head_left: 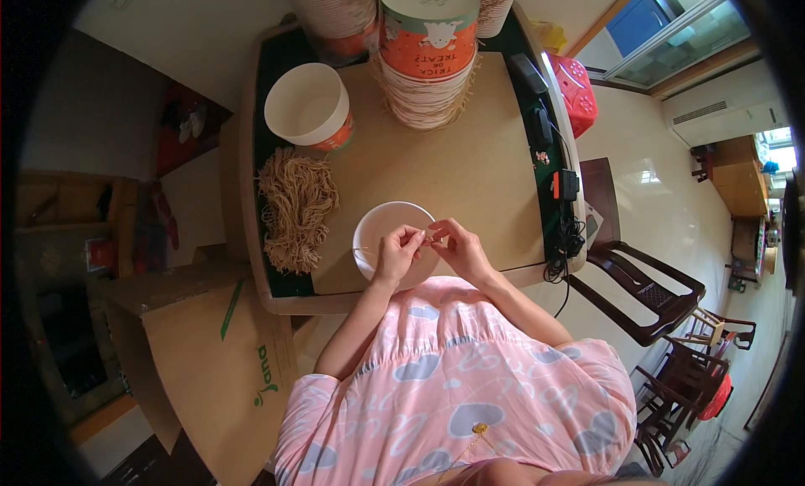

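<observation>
Close to my body at the table's front edge, a white paper bucket [392, 211] stands with its mouth toward me. My left hand [400, 253] is over its opening, fingertips closed in a pinch. Beside it my right hand [460, 249] pinches too, at the right side of the rim, and the fingertips of both hands nearly meet. A thin tan cord [362, 249] shows at the bucket's left rim; the small bit between my fingers looks like the same cord, though the fingers mostly hide it. A loose bundle of tan cords [295, 207] lies to the left.
Another white bucket [303, 104] with an orange print stands behind the bundle. Nested orange-printed buckets [429, 54] with cord handles rise at the back. Along the right edge lie power adapters [566, 185] and coiled black cables [567, 239]. A cardboard box [210, 343] stands left of me.
</observation>
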